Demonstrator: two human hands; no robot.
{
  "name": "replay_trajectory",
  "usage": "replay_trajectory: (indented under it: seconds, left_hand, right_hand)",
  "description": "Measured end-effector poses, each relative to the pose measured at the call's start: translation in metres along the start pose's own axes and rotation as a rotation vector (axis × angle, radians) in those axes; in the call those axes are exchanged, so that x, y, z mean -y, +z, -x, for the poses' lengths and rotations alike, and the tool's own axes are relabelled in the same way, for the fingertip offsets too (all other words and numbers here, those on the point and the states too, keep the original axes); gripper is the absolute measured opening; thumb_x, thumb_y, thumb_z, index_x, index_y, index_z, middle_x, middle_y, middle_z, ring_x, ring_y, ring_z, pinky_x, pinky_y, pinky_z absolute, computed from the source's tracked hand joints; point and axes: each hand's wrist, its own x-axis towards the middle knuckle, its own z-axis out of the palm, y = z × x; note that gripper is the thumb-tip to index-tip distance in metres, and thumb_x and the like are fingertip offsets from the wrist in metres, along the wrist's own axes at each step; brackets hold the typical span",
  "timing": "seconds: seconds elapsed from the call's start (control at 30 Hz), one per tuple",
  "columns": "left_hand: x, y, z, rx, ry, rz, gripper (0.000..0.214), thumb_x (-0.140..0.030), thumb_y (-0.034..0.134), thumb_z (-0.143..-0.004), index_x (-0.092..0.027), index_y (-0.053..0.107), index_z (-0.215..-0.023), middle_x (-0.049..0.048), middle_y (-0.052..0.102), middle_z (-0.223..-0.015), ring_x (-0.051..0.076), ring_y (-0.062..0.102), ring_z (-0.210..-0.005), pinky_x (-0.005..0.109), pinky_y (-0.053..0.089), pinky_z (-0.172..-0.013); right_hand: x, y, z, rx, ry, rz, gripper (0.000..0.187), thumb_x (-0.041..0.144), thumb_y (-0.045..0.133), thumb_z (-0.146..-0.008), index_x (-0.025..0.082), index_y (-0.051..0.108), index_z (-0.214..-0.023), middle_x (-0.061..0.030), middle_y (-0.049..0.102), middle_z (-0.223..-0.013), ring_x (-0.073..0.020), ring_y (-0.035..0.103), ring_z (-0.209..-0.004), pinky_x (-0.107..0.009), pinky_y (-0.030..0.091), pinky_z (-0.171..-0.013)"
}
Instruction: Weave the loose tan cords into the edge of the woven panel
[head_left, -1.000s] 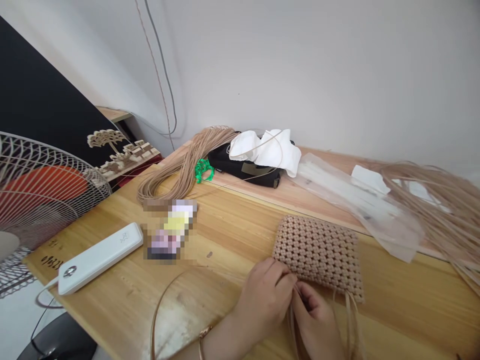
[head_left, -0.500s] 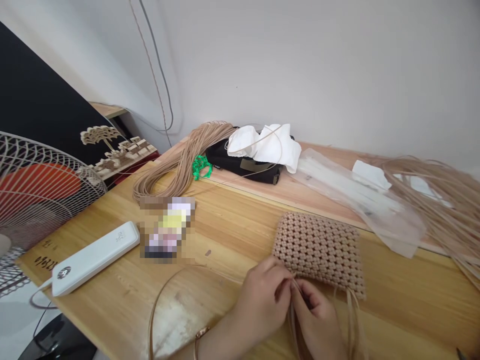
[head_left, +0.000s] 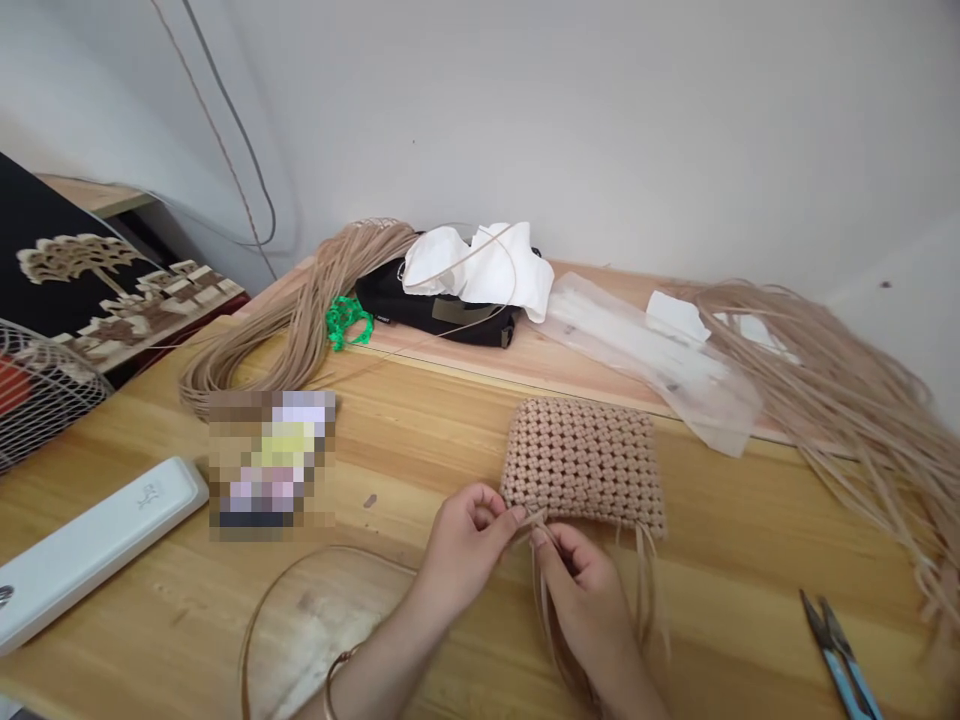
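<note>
A tan woven panel (head_left: 585, 460), knotted from flat cord in a tight grid, lies on the wooden table (head_left: 420, 440). At its lower left edge, my left hand (head_left: 472, 540) pinches a tan cord (head_left: 529, 522) between thumb and forefinger. My right hand (head_left: 581, 590) is just to the right of it, closed on cords near the same edge, with strands hanging down below it. More loose cord ends (head_left: 643, 575) trail from the panel's lower right edge. One long strand (head_left: 259, 605) loops out over the table to the left.
Blue-handled snips (head_left: 840, 650) lie at lower right. A white power bank (head_left: 97, 550) and a blurred-out object (head_left: 277, 460) are on the left. Tan cord bundles (head_left: 255, 340), a black pouch (head_left: 450, 315) with white tissue, and a plastic bag (head_left: 660, 370) sit along the back.
The view has shifted right, bringing the snips into sight. My hands, close together before, have come slightly apart, and the left thumb now shows stretched along the cord.
</note>
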Motion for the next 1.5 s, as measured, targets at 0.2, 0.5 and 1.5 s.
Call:
replay_trajectory:
  seconds: [0.2, 0.5, 1.5]
  left_hand:
    - [0.001, -0.004, 0.0, -0.056, 0.015, -0.224, 0.029, -0.041, 0.059, -0.064, -0.014, 0.05, -0.057, -0.0046, 0.046, -0.04, 0.007, 0.038, -0.039, 0.019, 0.027, -0.041]
    - [0.012, -0.002, 0.004, 0.097, 0.206, -0.415, 0.036, -0.037, 0.044, -0.078, -0.014, 0.057, -0.053, -0.0032, 0.042, -0.046, 0.009, 0.036, -0.047, 0.02, 0.026, -0.045]
    - [0.007, 0.01, 0.01, 0.049, -0.147, 0.159, 0.026, -0.039, 0.063, -0.063, -0.013, 0.061, -0.059, -0.0058, 0.041, -0.044, 0.004, 0.024, -0.041, 0.019, 0.02, -0.041]
  right_hand:
    - [0.001, 0.001, 0.001, -0.008, 0.011, -0.03, 0.027, 0.037, 0.043, -0.079, 0.016, 0.052, -0.065, 0.001, 0.048, -0.06, -0.0129, 0.044, -0.059, -0.022, 0.036, -0.054]
    - [0.001, 0.003, 0.001, -0.036, -0.004, -0.057, 0.026, 0.037, 0.044, -0.079, 0.017, 0.051, -0.064, 0.0013, 0.049, -0.059, -0.0141, 0.048, -0.061, -0.023, 0.038, -0.058]
    - [0.003, -0.017, -0.007, 0.102, 0.198, -0.297, 0.023, 0.038, 0.061, -0.066, 0.016, 0.064, -0.063, 0.0022, 0.055, -0.054, -0.01, 0.046, -0.051, -0.021, 0.037, -0.05]
